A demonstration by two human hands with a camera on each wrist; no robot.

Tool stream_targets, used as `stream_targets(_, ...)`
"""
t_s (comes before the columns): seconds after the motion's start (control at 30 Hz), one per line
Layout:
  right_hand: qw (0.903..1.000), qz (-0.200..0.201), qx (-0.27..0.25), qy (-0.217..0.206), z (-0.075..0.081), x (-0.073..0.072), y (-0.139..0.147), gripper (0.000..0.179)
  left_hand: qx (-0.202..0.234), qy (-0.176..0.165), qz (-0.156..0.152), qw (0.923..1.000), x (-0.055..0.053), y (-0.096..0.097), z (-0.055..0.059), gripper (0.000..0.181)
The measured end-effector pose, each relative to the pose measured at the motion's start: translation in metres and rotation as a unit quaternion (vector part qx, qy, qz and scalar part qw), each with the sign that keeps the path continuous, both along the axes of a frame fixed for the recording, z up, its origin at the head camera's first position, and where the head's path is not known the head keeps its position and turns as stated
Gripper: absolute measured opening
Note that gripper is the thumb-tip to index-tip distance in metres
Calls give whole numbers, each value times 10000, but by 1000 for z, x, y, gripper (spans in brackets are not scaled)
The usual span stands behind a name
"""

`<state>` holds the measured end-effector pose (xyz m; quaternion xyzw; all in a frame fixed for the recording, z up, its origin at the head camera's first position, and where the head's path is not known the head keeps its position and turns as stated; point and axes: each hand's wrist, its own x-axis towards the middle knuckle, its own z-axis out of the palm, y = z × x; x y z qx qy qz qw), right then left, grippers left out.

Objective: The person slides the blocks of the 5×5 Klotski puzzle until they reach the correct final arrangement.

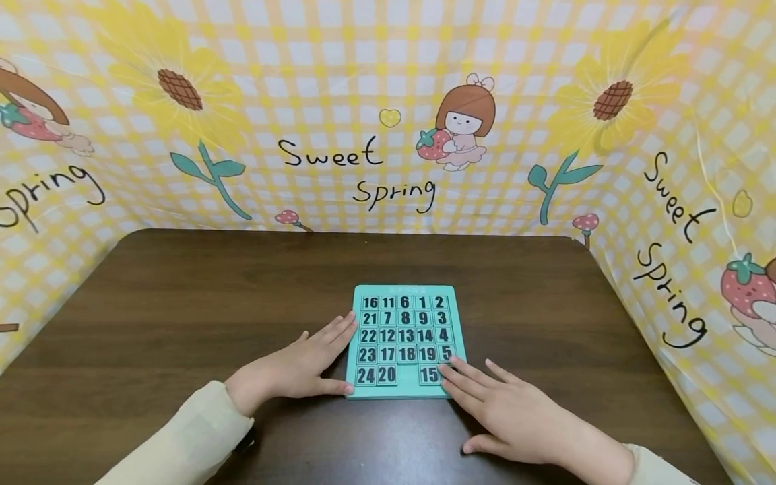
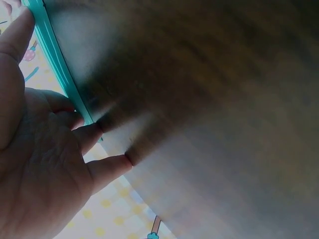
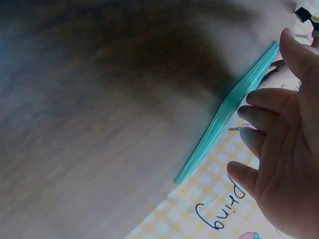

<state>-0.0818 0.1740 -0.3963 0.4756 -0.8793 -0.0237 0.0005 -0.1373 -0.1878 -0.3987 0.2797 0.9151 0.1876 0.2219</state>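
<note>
A turquoise number sliding puzzle (image 1: 403, 392) lies flat on the table, its black-numbered tiles facing up. The bottom row has a gap between tile 20 (image 1: 386, 374) and tile 15 (image 1: 429, 374). Along the puzzle's left edge rests my left hand (image 1: 294, 367), fingers extended and thumb at the lower left corner. My right hand (image 1: 512, 414) has its fingertips at the lower right corner, by tile 5 (image 1: 446, 353), hiding the spot beside tile 15. Both wrist views show the puzzle's side edge (image 3: 224, 109) and loosely straight fingers.
The dark brown wooden table (image 1: 242, 283) extends around the puzzle. A yellow checked cloth (image 1: 339, 87) with sunflowers and "Sweet Spring" lettering stands as a wall at the back and both sides.
</note>
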Motion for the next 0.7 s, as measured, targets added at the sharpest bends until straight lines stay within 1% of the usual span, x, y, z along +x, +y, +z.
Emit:
stream_targets(0.13, 9999, 112, -44, -48, 0, -4, -9, 79, -26, 19, -15, 10000, 0, 0, 0, 103)
stream_targets(0.33, 9993, 255, 87, -242, 3, -12, -36, 80, -31, 26, -26, 10000, 0, 0, -1, 102)
stream_targets(0.53, 9982, 541, 226, -101, 2, -17, -59, 81, -47, 101, -38, 9999, 0, 1, -2, 102)
stream_targets(0.7, 9976, 599, 355, -39, 2, -18, -66, 81, -32, 80, -25, 10000, 0, 0, -2, 101)
